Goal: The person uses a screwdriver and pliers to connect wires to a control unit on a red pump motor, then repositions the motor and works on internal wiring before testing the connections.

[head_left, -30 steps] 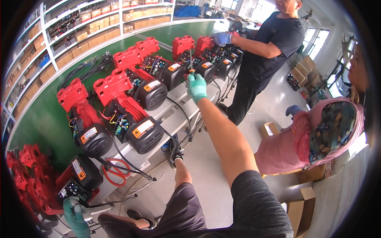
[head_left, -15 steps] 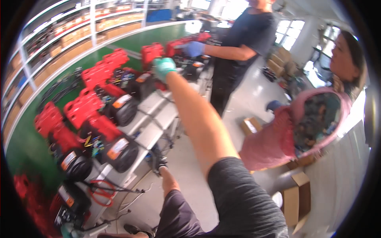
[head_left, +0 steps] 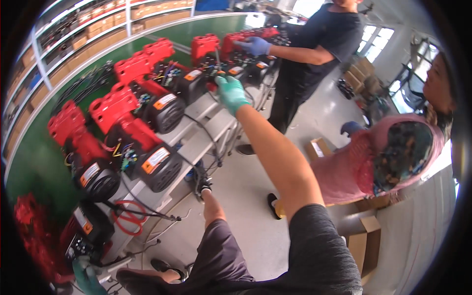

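My right hand [head_left: 232, 93], in a green glove, reaches far forward over the bench. Its fingers are closed on a thin-shafted tool [head_left: 218, 60] pointing up, perhaps a screwdriver. Around it are black motor housings [head_left: 191, 87] with red metal bodies and exposed wiring. At the lower left, my left hand [head_left: 87, 276], also green-gloved, is beside a black motor unit [head_left: 93, 223] with an orange-and-white label; its fingers are dim and partly hidden. Between the hands stand more red-and-black machines [head_left: 160, 164], their coloured wires and small circuit parts uncovered.
A co-worker in dark clothes [head_left: 314, 46] stands across at the far end, a blue-gloved hand over the machines. Another person in pink [head_left: 344, 162] is close on the right. A red coiled hose [head_left: 129, 216] and cables hang off the bench edge. Open cartons [head_left: 364, 246] stand on the floor.
My view has shifted, and the machines sit higher and farther right. My right hand has drawn back slightly, the thin shaft now showing above it. More of my left hand shows.
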The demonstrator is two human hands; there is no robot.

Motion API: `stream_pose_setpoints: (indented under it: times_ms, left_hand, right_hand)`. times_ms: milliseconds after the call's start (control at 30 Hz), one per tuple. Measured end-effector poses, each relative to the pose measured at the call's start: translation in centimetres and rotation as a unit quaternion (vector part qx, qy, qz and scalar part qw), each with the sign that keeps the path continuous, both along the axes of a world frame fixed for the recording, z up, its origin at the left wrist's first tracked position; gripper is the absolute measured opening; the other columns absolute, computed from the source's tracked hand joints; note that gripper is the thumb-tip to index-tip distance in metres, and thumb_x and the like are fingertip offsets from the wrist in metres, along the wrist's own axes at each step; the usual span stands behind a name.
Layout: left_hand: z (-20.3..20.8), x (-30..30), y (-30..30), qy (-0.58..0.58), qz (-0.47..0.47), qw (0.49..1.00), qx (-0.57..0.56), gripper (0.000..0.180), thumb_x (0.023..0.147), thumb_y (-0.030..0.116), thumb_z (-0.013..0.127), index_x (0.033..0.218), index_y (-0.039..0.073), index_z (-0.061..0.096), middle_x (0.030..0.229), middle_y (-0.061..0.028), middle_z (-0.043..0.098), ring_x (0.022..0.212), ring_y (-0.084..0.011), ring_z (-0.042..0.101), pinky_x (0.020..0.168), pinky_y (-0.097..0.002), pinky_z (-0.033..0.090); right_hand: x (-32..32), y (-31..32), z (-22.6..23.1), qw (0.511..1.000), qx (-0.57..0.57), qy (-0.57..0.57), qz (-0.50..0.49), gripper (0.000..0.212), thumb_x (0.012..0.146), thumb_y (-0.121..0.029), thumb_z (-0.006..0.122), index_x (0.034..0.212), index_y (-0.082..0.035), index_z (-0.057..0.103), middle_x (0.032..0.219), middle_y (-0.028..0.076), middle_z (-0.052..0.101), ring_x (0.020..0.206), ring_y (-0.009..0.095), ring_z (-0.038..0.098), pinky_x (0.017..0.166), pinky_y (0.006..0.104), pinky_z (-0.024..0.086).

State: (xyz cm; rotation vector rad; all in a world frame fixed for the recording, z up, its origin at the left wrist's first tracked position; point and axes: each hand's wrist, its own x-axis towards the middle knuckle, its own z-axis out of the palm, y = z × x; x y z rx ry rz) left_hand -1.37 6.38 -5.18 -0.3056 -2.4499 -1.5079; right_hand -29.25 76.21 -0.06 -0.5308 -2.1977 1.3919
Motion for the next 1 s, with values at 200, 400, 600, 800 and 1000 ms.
stream_pose_setpoints:
  times_ms: [200, 400, 600, 800, 1000]
  left_hand:
    - [7.3, 1.8, 5.6, -0.032, 0.038, 0.996, -0.081, 0.031, 0.108, 0.026, 0.055, 0.12, -0.002, 0.063, 0.119, -0.0119, 0.066, 0.088, -0.0202, 0.064, 0.08, -0.0312, 0.053]
    - [8.5, 1.0, 6.0, 0.053, 0.005, 0.986, -0.156, 0.019, 0.104, 0.025, 0.06, 0.101, 0.007, 0.059, 0.088, -0.0106, 0.069, 0.09, -0.0287, 0.065, 0.083, -0.0407, 0.05]
    - [3.7, 1.5, 3.2, 0.005, 0.055, 0.996, -0.064, 0.015, 0.104, 0.02, 0.056, 0.105, 0.006, 0.053, 0.108, -0.009, 0.062, 0.067, -0.0111, 0.058, 0.063, -0.0269, 0.048]
    - [3.8, 1.5, 3.6, -0.032, 0.069, 0.996, -0.044, 0.016, 0.103, 0.02, 0.056, 0.104, 0.005, 0.053, 0.115, -0.0107, 0.06, 0.067, -0.0108, 0.057, 0.064, -0.0264, 0.048]
    - [3.5, 1.9, 3.1, -0.021, 0.065, 0.996, -0.064, 0.019, 0.103, 0.023, 0.058, 0.104, 0.005, 0.053, 0.116, -0.0109, 0.06, 0.066, -0.0107, 0.058, 0.063, -0.0261, 0.048]
  right_hand:
    - [-2.9, -2.6, 8.6, 0.991, -0.136, -0.002, 0.001, 0.028, 0.102, -0.031, 0.055, 0.096, -0.004, 0.062, 0.067, 0.009, 0.062, 0.046, 0.019, 0.055, 0.041, 0.0352, 0.041]
    - [-3.9, -3.8, 9.2, 0.984, -0.169, -0.055, -0.013, 0.032, 0.1, -0.032, 0.056, 0.086, -0.004, 0.062, 0.062, 0.008, 0.06, 0.046, 0.019, 0.056, 0.04, 0.0347, 0.041]
    - [5.2, -4.4, -4.0, 0.988, -0.153, 0.018, -0.004, 0.024, 0.102, -0.03, 0.058, 0.101, -0.007, 0.065, 0.069, 0.004, 0.062, 0.048, 0.012, 0.049, 0.045, 0.0282, 0.04]
    - [7.7, -5.4, -3.8, 0.979, -0.205, 0.015, -0.006, 0.023, 0.103, -0.029, 0.056, 0.103, -0.007, 0.065, 0.068, 0.004, 0.063, 0.048, 0.012, 0.05, 0.045, 0.0273, 0.04]
    - [8.2, -7.3, -2.7, 0.978, -0.209, 0.013, -0.01, 0.022, 0.103, -0.028, 0.056, 0.099, -0.007, 0.063, 0.067, 0.004, 0.063, 0.046, 0.013, 0.05, 0.042, 0.0275, 0.038]
